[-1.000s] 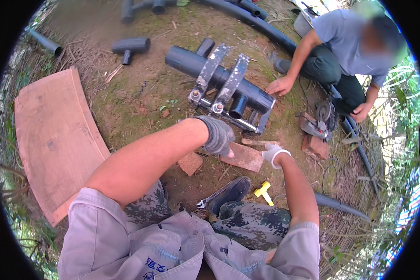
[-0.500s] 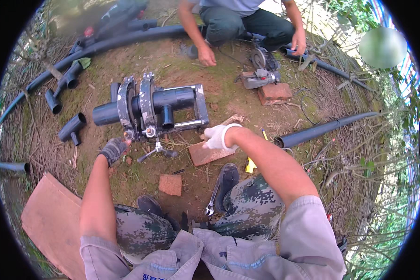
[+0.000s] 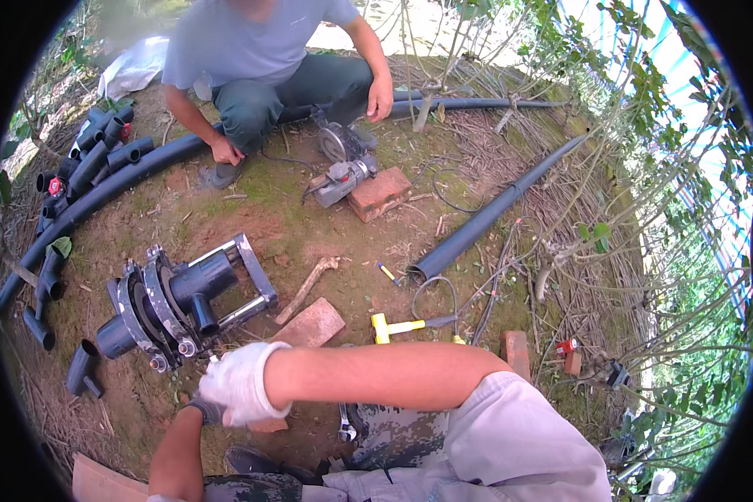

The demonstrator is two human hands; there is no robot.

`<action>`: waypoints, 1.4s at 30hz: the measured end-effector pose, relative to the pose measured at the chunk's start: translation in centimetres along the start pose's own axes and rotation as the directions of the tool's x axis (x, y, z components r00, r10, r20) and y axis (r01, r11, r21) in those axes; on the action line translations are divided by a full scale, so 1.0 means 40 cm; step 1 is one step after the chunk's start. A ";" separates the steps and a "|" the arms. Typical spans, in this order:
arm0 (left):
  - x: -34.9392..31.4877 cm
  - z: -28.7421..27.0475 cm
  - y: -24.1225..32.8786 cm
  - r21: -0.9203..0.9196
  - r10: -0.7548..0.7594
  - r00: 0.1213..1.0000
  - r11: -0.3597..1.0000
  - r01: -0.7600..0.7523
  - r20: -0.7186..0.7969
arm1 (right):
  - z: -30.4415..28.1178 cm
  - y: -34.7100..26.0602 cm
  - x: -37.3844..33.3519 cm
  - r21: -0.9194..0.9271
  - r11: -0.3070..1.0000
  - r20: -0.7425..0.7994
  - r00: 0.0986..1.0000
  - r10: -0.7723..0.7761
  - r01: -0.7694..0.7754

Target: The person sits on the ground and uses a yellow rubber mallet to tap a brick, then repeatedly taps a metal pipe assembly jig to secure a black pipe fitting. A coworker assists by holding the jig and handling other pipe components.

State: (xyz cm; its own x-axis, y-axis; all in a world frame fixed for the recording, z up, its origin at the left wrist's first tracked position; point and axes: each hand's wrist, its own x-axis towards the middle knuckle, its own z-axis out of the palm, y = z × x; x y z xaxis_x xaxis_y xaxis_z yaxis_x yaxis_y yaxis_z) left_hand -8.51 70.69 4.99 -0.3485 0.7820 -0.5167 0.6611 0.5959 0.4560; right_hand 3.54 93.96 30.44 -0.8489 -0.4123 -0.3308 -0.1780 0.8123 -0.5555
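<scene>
Black pipe pieces, one a tee (image 3: pixel 202 314), sit in a metal pipe clamp frame (image 3: pixel 153 305) with round jaws and bolts. My right hand (image 3: pixel 238 385), in a white glove, is at the frame's near side, fingers curled downward. A bit of shiny metal shows by its fingertips; what it grips is hidden. My left hand (image 3: pixel 207 410), in a grey glove, lies just behind and below it, its fingers mostly covered. A red brick (image 3: pixel 314 325) lies beside the frame, and an adjustable wrench (image 3: pixel 346 425) is by my leg.
Across from me a person (image 3: pixel 268 75) crouches beside a circular-bladed power tool (image 3: pixel 343 171) and a brick (image 3: pixel 381 192). A long black pipe (image 3: pixel 477 234) lies right, near a yellow hammer (image 3: pixel 393 327). Black fittings (image 3: pixel 88 171) pile up far left; a loose tee (image 3: pixel 82 366) lies nearer. Branches line the right.
My right hand has moved left, from above the brick to the clamp's near side, beside my left hand. The view has swung right, so the clamp and person appear farther left.
</scene>
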 end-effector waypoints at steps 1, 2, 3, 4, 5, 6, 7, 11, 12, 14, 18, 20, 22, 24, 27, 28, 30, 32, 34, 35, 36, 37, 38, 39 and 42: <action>-0.062 -0.052 0.098 -0.214 0.042 0.995 0.975 -0.061 -0.094 | -0.003 -0.047 -0.020 0.022 0.992 -0.007 0.992 -0.123 0.123; 0.040 -0.048 -0.002 -0.012 -0.253 0.962 0.967 0.255 0.104 | 0.038 -0.060 -0.024 0.041 0.974 -0.029 0.974 -0.223 0.224; 0.130 -0.059 -0.116 0.288 -0.522 0.806 0.846 0.448 0.279 | 0.061 -0.076 -0.012 0.047 0.940 -0.051 0.941 -0.336 0.338; 0.145 -0.054 -0.126 0.338 -0.558 0.795 0.815 0.471 0.238 | 0.051 -0.071 -0.026 0.079 0.959 0.095 0.956 -0.279 0.272; 0.145 -0.066 -0.121 0.326 -0.557 0.815 0.809 0.489 0.159 | 0.048 -0.058 -0.027 0.063 0.969 0.141 0.959 -0.245 0.238; 0.123 -0.088 -0.125 0.309 -0.578 0.813 0.787 0.534 0.070 | 0.033 -0.051 -0.029 0.043 0.987 0.166 0.973 -0.162 0.157; 0.114 -0.092 -0.177 0.316 -0.593 0.802 0.775 0.547 0.066 | 0.017 -0.046 -0.028 0.018 0.993 0.164 0.980 -0.117 0.115; 0.086 -0.057 -0.248 0.059 -0.554 0.817 0.832 0.552 0.162 | 0.026 0.022 -0.033 -0.159 0.965 0.044 0.978 -0.206 0.210; 0.130 -0.033 -0.273 0.070 -0.522 0.835 0.852 0.518 0.171 | 0.020 0.035 -0.030 -0.142 0.970 0.080 0.979 -0.186 0.196; 0.170 -0.026 -0.284 0.111 -0.511 0.837 0.859 0.499 0.194 | 0.021 0.065 -0.014 -0.189 0.962 0.074 0.980 -0.185 0.196; 0.112 -0.069 -0.217 0.125 -0.520 0.831 0.854 0.505 0.199 | 0.026 0.064 0.033 -0.222 0.965 0.119 0.986 -0.117 0.141; 0.112 -0.053 -0.221 0.094 -0.557 0.807 0.830 0.550 0.195 | 0.021 0.054 0.052 -0.187 0.969 0.168 0.977 -0.130 0.161; 0.144 -0.057 -0.201 0.073 -0.599 0.774 0.798 0.598 0.207 | 0.022 0.061 0.063 -0.180 0.970 0.189 0.974 -0.127 0.162; 0.170 -0.069 -0.191 0.049 -0.652 0.723 0.749 0.660 0.227 | 0.030 0.065 0.072 -0.259 0.940 0.148 0.971 -0.188 0.222; 0.148 -0.043 -0.229 0.063 -0.567 0.804 0.822 0.566 0.178 | 0.039 0.053 0.087 -0.284 0.931 0.147 0.970 -0.195 0.230; 0.146 -0.036 -0.234 0.029 -0.590 0.796 0.805 0.592 0.133 | 0.042 0.053 0.089 -0.273 0.934 0.160 0.968 -0.191 0.230; 0.175 -0.060 -0.200 0.102 -0.615 0.778 0.789 0.606 0.129 | 0.047 0.073 0.092 -0.249 0.944 0.164 0.970 -0.180 0.218; 0.187 -0.058 -0.187 0.144 -0.611 0.783 0.791 0.595 0.120 | 0.061 0.106 0.088 -0.218 0.956 0.159 0.973 -0.165 0.197; 0.185 -0.005 -0.261 0.105 -0.645 0.756 0.764 0.636 0.116 | 0.053 0.076 0.097 -0.218 0.956 0.177 0.971 -0.160 0.197; 0.174 0.016 -0.287 0.086 -0.654 0.747 0.756 0.649 0.117 | 0.051 0.058 0.104 -0.218 0.958 0.186 0.971 -0.148 0.188; 0.179 -0.010 -0.264 0.038 -0.643 0.761 0.765 0.643 0.084 | 0.044 0.054 0.100 -0.203 0.967 0.200 0.973 -0.113 0.154; 0.177 -0.039 -0.226 0.035 -0.635 0.769 0.772 0.634 0.071 | 0.039 0.058 0.092 -0.209 0.970 0.208 0.974 -0.083 0.128; 0.166 -0.068 -0.190 0.033 -0.631 0.773 0.776 0.630 0.059 | 0.038 0.064 0.086 -0.210 0.972 0.219 0.974 -0.064 0.110; 0.159 -0.076 -0.162 0.076 -0.638 0.767 0.770 0.634 0.067 | 0.041 0.069 0.081 -0.200 0.974 0.238 0.970 -0.056 0.105; 0.158 -0.065 -0.172 0.109 -0.683 0.729 0.729 0.676 0.051 | 0.063 0.095 0.097 -0.236 0.960 0.195 0.975 -0.102 0.148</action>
State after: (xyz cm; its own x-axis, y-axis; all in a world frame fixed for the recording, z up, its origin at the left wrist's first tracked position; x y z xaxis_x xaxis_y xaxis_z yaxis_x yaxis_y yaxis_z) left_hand -17.01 72.00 0.47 -0.6714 0.1537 -0.7250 0.3193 0.9428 -0.0958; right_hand 0.83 94.41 25.13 -0.7127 -0.5658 -0.4148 -0.4140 0.8165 -0.4024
